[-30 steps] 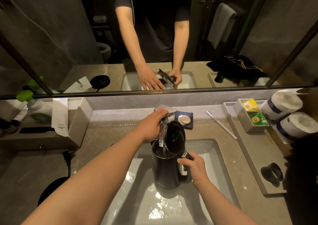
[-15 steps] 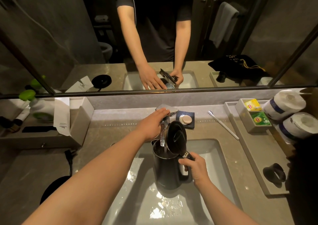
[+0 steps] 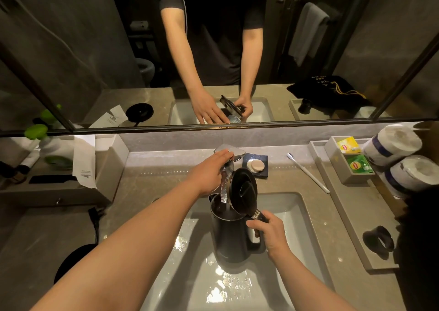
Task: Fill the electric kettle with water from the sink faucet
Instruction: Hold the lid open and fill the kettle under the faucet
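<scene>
While water runs from the faucet [image 3: 226,168] into the open kettle [image 3: 231,232], almost nothing has moved over the last second: same pose, same stream, view drifted a little. So this reads as mid-fill, a hold phase, not a transition.

Hands:
- left hand [image 3: 209,173] lies over the faucet lever [image 3: 229,152], fingers stretched flat along it, not wrapped round anything. Looks ready to shut off the flow.
- right hand [image 3: 269,233] is closed round the kettle handle, thumb near the lid hinge.

Kettle stands in the sink [image 3: 306,218], near its back edge, directly under the spout. Can't tell whether its base rests on the basin floor or is held just off it. Lid [image 3: 243,189] is tipped up and back toward the handle side; stream drops just in front of it into the mouth.

Wet glare on the basin floor toward the near edge of the sink.

Hard to make out:
- water level: interior is dark, lid and rim block most of it, no gauge visible. Fill progress is a guess.
- spout tip is partly behind the lid edge and left hand.
- lever position under the fingers not readable.
- kettle base [image 3: 71,260] at the near left of the surface is half covered by the left forearm; cord only partly seen.

Soap dish [image 3: 256,165] sits just behind the kettle at the back edge, toothbrush [image 3: 308,174] to its right; neither in the way.
</scene>
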